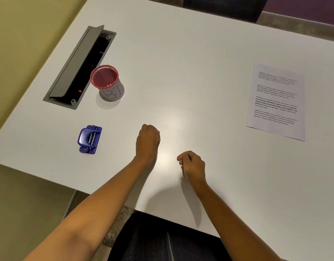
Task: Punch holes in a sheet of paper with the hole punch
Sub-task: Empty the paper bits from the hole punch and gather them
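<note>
A blue hole punch (pixel 89 139) sits on the white table (pixel 181 72) at the near left. A printed sheet of paper (pixel 276 101) lies flat at the far right. My left hand (pixel 148 141) hovers over the table's middle with its fingers curled into a fist, holding nothing, some way right of the punch. My right hand (pixel 192 164) is nearer to me, also curled and empty, well left of the paper.
A red mesh pen cup (pixel 106 82) wrapped in a paper label stands behind the punch. Beside it an open grey cable hatch (pixel 78 66) is set into the tabletop. The table's near edge runs close to my arms.
</note>
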